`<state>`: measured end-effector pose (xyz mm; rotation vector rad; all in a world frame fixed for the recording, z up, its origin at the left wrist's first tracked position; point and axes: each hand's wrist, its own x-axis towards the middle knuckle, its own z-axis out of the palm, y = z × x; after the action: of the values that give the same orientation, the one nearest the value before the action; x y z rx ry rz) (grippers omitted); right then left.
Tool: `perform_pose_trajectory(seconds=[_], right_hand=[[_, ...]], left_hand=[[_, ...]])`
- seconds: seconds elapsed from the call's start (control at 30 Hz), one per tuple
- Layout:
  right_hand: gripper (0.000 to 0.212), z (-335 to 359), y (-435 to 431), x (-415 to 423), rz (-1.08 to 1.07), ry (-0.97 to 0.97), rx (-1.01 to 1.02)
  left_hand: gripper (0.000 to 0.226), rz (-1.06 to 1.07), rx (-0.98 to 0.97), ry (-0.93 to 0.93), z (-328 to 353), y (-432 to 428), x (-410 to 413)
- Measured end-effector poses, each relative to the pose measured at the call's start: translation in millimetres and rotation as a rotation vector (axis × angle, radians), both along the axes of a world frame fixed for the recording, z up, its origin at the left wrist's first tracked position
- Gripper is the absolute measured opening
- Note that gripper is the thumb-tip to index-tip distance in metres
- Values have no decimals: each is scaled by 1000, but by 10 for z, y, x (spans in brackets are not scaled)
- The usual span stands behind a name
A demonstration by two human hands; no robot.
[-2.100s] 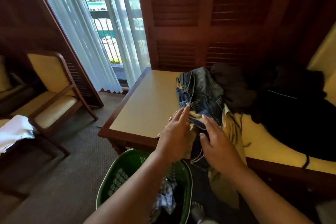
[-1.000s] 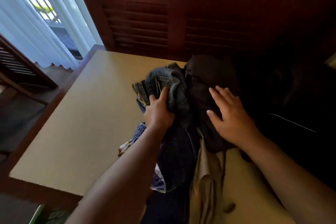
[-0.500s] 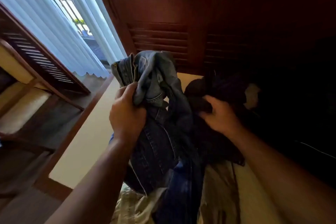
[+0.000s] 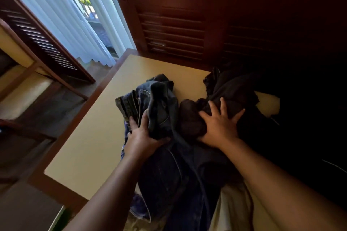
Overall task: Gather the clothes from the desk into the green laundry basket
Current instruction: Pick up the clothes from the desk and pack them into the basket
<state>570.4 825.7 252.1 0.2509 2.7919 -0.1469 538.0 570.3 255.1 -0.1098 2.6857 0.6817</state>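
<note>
I see my left hand [image 4: 142, 137] closed around a bunched fold of the jeans [image 4: 159, 107], thumb on the near side and fingers curled over the waistband end, so it has a firm hold of the denim. The jeans lie near the middle of the desk [image 4: 90, 137], and their legs trail toward me over the desk's near edge. My right hand [image 4: 219, 125] lies flat on the dark garment [image 4: 231, 88] just beside the jeans, fingers spread wide and pressing down into the cloth; it grips nothing that I can make out. That dark garment sits toward the far right of the desk and runs into a black heap [image 4: 300, 127] at the right edge, too shadowed for me to tell apart. A pale beige cloth [image 4: 234, 206] hangs over the near edge below my right forearm, partly under the jeans. At the bottom left, below the desk's near corner, a thin sliver of the green basket [image 4: 61, 219] shows. Beyond the desk's left edge stand a wooden chair [image 4: 22, 88] and a white curtain [image 4: 62, 15].
</note>
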Motion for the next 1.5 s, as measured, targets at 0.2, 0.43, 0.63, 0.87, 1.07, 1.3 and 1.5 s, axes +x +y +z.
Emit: perform_pose_trajectory(seconds=[0.2,0.43,0.63,0.87,1.07,1.3,1.5], right_hand=[[37,302,-218,177,59,576,-361],[59,648,-388,339,-32,380,-858],[130,263,-14,22,18,-18,144],[88,355,-184,-398,114,36,32],[83,855,-331,-315,181,-260,-667],[66,406,189,-615,98,-46,-103],[13,52,293,-470,-108,139,-121]], left_hand=[[89,45,-52,205,-68,-79,44],[69,183,86,280,-44,-375,82],[71,122,39,244,-53,-506,152],[77,112,-84,182,-120,-450,109],[69,77,-150,195,-133,-370,100],[74,70,-175,188,-131,-329,85],[74,69,-196,196,-120,-318,81]])
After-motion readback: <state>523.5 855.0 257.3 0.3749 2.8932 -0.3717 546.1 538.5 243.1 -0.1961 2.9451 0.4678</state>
